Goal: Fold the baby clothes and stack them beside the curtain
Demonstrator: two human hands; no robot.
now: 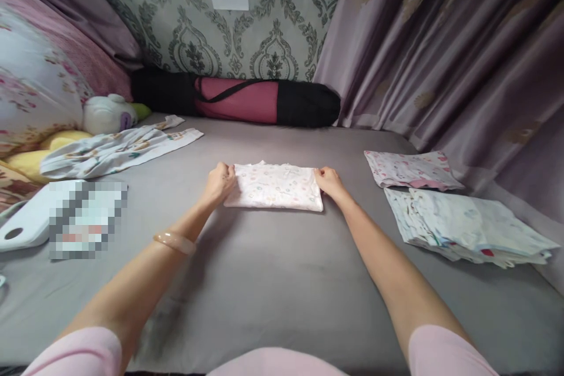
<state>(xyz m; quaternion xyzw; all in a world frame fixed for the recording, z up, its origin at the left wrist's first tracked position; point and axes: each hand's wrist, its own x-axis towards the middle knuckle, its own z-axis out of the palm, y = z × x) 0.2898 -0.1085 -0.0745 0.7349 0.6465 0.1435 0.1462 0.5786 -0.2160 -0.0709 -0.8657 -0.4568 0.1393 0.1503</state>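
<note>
A folded white cloth garment (277, 188) with a small pastel print lies in front of me, a neat wide rectangle with an uneven far edge. My left hand (220, 183) pinches its left side near the far corner, a bangle on that forearm. At the opposite side, my right hand (329, 182) grips the far right corner between thumb and fingers. The cloth's near edge appears to rest on the grey bed sheet (282, 276). How many layers it has is hidden.
Folded pink-printed cloth (412, 170) and a stack of folded light clothes (471, 226) lie right. At left are a loose printed garment (118, 150), a plush toy (108, 113), a white board (39, 214) and a blurred-out item (90, 220). A long black-and-pink bag (238, 98) lies along the wall.
</note>
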